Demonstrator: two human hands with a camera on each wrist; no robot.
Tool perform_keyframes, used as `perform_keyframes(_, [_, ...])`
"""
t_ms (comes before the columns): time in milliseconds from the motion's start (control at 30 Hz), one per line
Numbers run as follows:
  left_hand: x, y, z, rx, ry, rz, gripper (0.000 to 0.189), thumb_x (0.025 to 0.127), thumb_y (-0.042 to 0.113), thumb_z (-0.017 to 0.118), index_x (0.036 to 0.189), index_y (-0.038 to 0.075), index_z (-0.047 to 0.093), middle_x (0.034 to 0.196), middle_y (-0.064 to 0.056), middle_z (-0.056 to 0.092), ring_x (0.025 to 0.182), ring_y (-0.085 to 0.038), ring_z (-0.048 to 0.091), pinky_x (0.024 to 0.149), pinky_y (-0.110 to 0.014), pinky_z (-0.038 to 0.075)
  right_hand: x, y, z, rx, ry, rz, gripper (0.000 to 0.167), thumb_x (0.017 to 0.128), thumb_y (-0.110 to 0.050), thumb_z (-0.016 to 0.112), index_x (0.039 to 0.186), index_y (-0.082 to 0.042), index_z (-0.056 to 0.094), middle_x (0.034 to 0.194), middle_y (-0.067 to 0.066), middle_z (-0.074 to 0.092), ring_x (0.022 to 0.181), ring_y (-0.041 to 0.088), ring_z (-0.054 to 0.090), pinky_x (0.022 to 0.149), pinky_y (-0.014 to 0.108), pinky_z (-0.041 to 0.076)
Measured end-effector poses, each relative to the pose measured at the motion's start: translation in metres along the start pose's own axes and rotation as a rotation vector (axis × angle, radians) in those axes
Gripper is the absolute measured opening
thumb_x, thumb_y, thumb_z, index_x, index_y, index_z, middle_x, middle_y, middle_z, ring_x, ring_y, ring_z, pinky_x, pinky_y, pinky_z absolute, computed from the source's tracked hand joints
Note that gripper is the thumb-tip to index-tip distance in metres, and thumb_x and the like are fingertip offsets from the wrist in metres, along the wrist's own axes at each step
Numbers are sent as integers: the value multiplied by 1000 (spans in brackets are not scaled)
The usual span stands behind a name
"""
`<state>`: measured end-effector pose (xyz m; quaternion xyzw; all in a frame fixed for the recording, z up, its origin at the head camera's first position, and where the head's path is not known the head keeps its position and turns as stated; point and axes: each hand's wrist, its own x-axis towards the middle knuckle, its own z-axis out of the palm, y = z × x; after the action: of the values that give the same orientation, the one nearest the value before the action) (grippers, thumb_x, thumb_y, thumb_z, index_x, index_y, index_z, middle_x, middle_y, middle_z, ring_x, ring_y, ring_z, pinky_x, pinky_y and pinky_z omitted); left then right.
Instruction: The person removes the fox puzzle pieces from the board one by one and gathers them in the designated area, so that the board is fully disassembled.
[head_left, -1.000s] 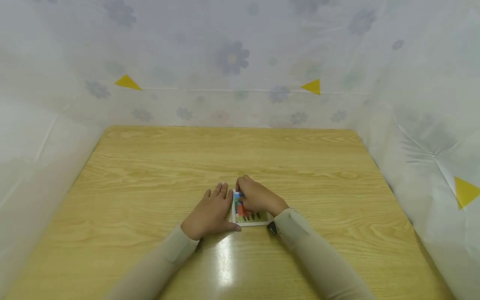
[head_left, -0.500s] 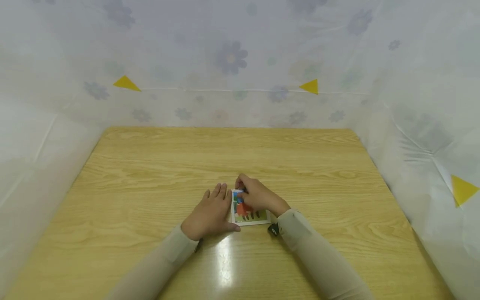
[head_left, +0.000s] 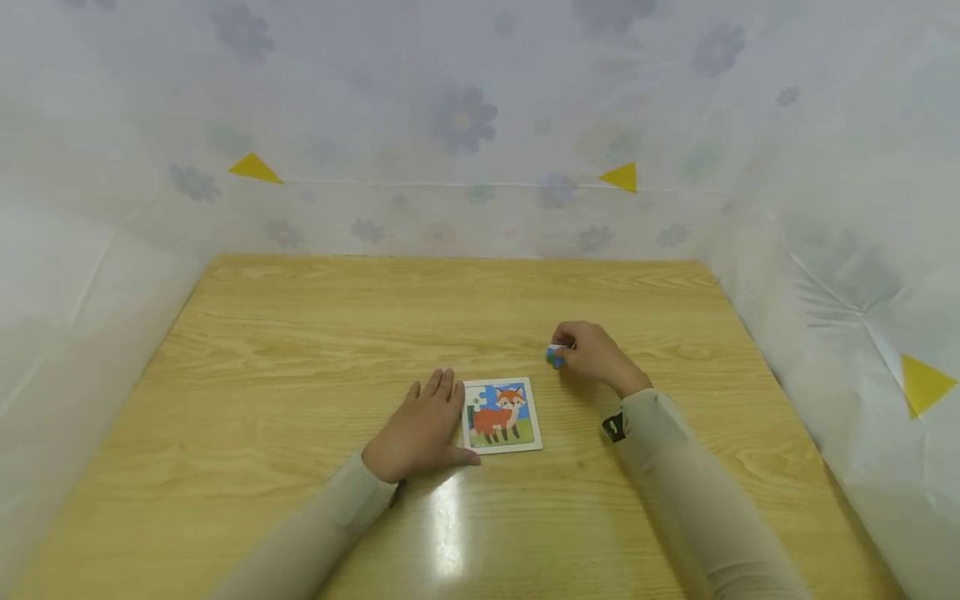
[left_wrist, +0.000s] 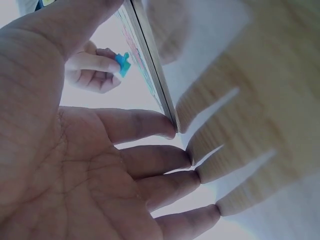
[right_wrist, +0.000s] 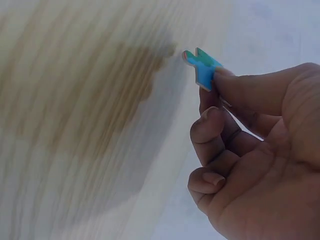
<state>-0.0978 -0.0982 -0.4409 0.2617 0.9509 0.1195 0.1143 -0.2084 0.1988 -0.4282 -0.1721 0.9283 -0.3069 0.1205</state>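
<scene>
A square fox jigsaw puzzle (head_left: 504,415) in a white frame lies on the table, with a bare white gap at its upper left. My left hand (head_left: 422,425) rests beside its left edge, fingers straight and thumb along the near edge; in the left wrist view the fingertips touch the table and the puzzle's edge (left_wrist: 152,65). Up and to the right of the puzzle, my right hand (head_left: 596,354) pinches a blue and green puzzle piece (right_wrist: 204,69) between thumb and forefinger, above the table. The other right fingers are curled in.
The wood-grain table (head_left: 300,333) reaches back to a pale flowered curtain (head_left: 405,100), which also hangs along both sides. Yellow triangles (head_left: 621,177) are stuck on the curtain. A dark wrist strap (head_left: 613,427) shows under the right sleeve.
My right hand has lifted a piece out of the puzzle's upper left and moved right and away from me with it, uncovering the fox picture. The left hand has stayed in place.
</scene>
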Motion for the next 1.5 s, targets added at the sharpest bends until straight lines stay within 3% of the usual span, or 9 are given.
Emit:
perform_keyframes(267, [-1, 1, -3, -11, -9, 9, 110, 85, 67, 73, 157, -6, 34, 164, -31, 21, 153, -45, 18, 119, -63, 24, 8, 19, -6, -76, 21, 39, 5, 98, -6, 69, 101, -5, 65, 100, 10, 67, 91, 28, 62, 85, 46, 52])
perform_keyframes(600, [0, 1, 0, -19, -22, -1, 110, 86, 66, 73, 158, -6, 33, 165, -30, 20, 154, -44, 17, 120, -63, 23, 10, 18, -1, -180, 37, 31, 4, 96, -5, 71, 97, -6, 67, 105, 15, 66, 91, 31, 62, 80, 48, 52])
perform_keyframes(767, [1, 2, 0, -19, -21, 0, 109, 86, 66, 73, 158, -6, 33, 165, -30, 19, 154, -44, 16, 120, -63, 22, 10, 16, 2, -183, 64, 20, 8, 97, -4, 68, 104, -6, 65, 107, 15, 63, 94, 32, 61, 83, 49, 52])
perform_keyframes(1067, [1, 2, -2, -11, -19, 3, 110, 86, 68, 72, 158, -6, 33, 165, -30, 20, 154, -44, 17, 119, -63, 24, 8, -1, 23, -160, 166, -55, 13, 97, -6, 63, 110, -4, 64, 108, 14, 62, 99, 31, 59, 91, 53, 49])
perform_keyframes(1167, [2, 1, -1, 4, -13, 2, 110, 86, 69, 72, 158, -6, 34, 164, -31, 21, 154, -44, 18, 119, -63, 25, 4, -11, 32, -163, 182, -116, 11, 96, -3, 63, 107, -5, 65, 106, 12, 61, 96, 30, 60, 87, 50, 50])
perform_keyframes(1300, [1, 0, 0, 14, -9, -5, 111, 85, 70, 72, 157, -5, 35, 164, -30, 22, 153, -44, 19, 119, -63, 26, -2, -26, 46, -152, 140, -197, 8, 98, -3, 65, 104, -8, 65, 100, 7, 60, 89, 24, 59, 79, 42, 53])
perform_keyframes(1500, [0, -1, 0, 21, -3, -8, 110, 85, 70, 72, 156, -5, 37, 164, -31, 24, 153, -44, 21, 118, -63, 27, -12, -49, 60, -113, -29, -268, 12, 97, -9, 72, 107, -9, 66, 97, -1, 61, 85, 14, 58, 76, 33, 53])
